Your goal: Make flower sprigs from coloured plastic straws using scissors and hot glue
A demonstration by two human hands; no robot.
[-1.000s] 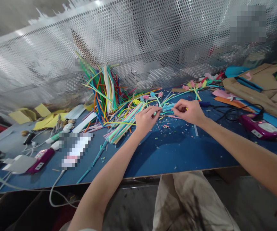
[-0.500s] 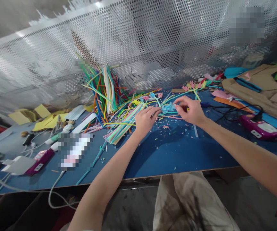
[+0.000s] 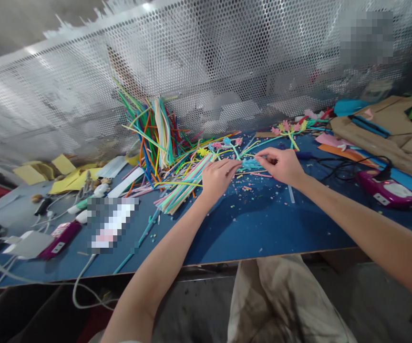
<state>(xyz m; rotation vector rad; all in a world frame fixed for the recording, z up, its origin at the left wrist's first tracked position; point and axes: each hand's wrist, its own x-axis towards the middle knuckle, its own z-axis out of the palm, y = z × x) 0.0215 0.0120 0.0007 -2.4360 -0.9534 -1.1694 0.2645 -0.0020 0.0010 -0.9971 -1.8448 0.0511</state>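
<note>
Between my two hands is a light-blue pipe-cleaner flower. My left hand pinches its left end with thumb and fingers. From the other side, my right hand pinches its right end between thumb and forefinger. Just behind lie finished-looking pink and blue pipe-cleaner flowers on stems. A bundle of pastel pipe cleaners rests beside my left hand. Small coloured clippings are scattered over the blue tabletop below my hands.
Many coloured pipe cleaners stand upright against the perforated metal panel. Purple power adapters sit at left and right, with cables. Brown paper lies far right, yellow paper at left. A person's hand shows at the left edge.
My right hand has shifted slightly left, its fingertips closing in on the blue flower. The gap between my hands is a little narrower; my left hand has barely moved.
</note>
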